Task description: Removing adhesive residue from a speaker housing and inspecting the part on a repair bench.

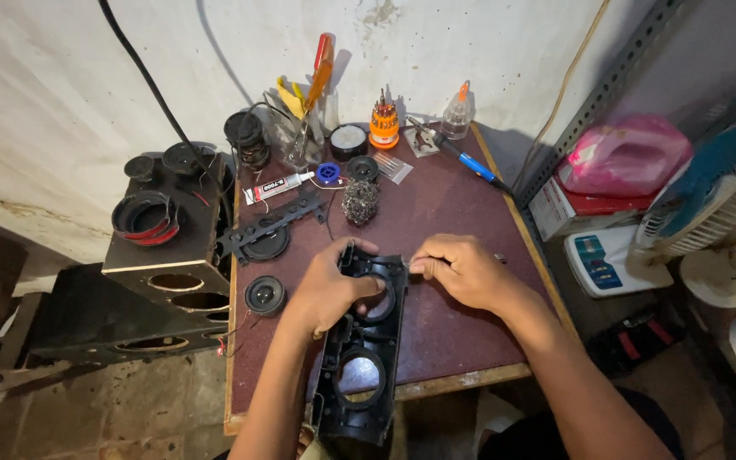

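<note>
A long black plastic speaker frame point(361, 358) with round openings lies lengthwise on the small maroon table point(453, 213), its near end over the front edge. My left hand point(330, 285) grips the frame's far left side, thumb reaching into the upper round opening. My right hand point(462, 268) rests at the frame's far right corner with its fingers pinched together; whatever they pinch is too small to see. A small round black speaker point(265, 295) sits on the table just left of my left wrist.
At the table's back stand a glue tube point(276, 186), a ball of metal wool point(359, 202), a screwdriver set point(383, 125), a blue-handled soldering iron point(462, 158) and pliers in a holder point(308, 106). A black speaker box point(172, 247) sits left; a fan point(717, 196) and boxes right.
</note>
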